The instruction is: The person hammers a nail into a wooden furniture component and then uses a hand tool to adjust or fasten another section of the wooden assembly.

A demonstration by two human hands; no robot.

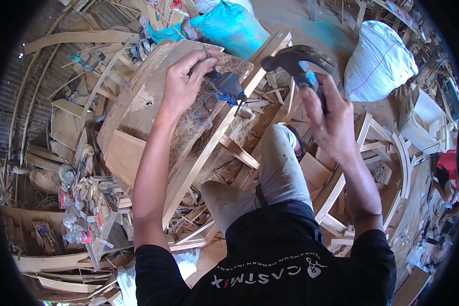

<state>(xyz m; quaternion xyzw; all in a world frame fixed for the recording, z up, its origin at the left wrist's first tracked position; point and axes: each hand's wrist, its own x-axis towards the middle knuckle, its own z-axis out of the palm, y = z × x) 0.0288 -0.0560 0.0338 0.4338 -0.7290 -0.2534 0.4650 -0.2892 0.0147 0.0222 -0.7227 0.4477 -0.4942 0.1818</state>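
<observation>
Raised at the right, my right hand (329, 115) is closed round the blue grip of a claw hammer (303, 56). The dark hammer head is held up in the air, apart from the bench. My left hand (186, 81) is over the far part of a worn wooden workbench (148, 99), with its fingers pinched on a thin metal rod (207, 51); its exact kind cannot be made out. Right beside those fingers is a blue bench vise (228, 87), fixed at the bench's edge. What its jaws hold, if anything, is too small to tell.
A long pale wooden beam (204, 166) runs along the bench's right side. Offcuts lie about my legs, and curved wooden frames (403, 166) stand to the right. Beyond are a turquoise sack (232, 30), a white sack (377, 64) and a white bin (421, 120). Another person (446, 173) is at far right.
</observation>
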